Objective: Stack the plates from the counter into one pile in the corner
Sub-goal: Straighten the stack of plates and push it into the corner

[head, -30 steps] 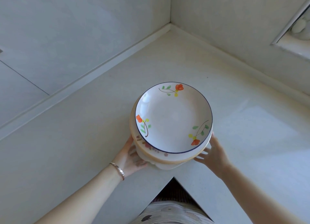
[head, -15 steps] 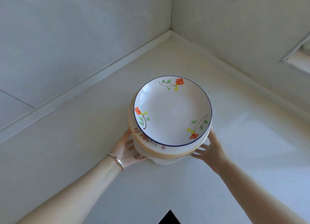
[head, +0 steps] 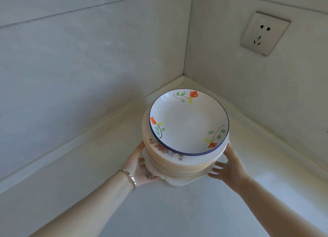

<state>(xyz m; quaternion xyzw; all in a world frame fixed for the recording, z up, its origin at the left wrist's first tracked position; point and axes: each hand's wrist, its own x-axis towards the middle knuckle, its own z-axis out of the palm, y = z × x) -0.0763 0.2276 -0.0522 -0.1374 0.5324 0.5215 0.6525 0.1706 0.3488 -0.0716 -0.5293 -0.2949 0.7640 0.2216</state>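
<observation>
the pile of plates [head: 179,163], a blue-rimmed floral one topmost, is gripped by the left hand [head: 140,165] and pressed by the straight-fingered right hand [head: 229,168].

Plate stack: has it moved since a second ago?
Yes. The plate stack has moved toward the wall corner; the strip of counter between them is far narrower now.

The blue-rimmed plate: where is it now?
In the head view's centre, the blue-rimmed plate tops the pile between left hand and right hand, near the corner.
</observation>
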